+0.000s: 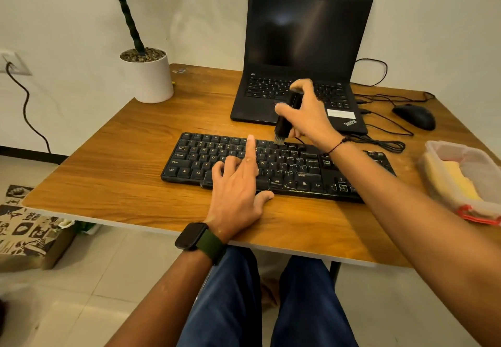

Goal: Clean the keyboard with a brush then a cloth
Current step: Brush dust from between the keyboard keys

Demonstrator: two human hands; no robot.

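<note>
Seated at a wooden table, you hold a black brush upright in your right hand, fingers and thumb wrapped around its handle, the bristles touching the top row of the black keyboard near its middle. Your left hand lies over the keyboard's front edge, index finger stretched straight across the keys, the other fingers loosely bent and holding nothing, thumb on the table just in front. The keyboard lies across the table's middle, in front of an open ThinkPad laptop with a dark screen. A yellow cloth sits in a clear plastic container at the table's right edge. A black mouse lies right of the laptop, a potted plant at the far left corner.
</note>
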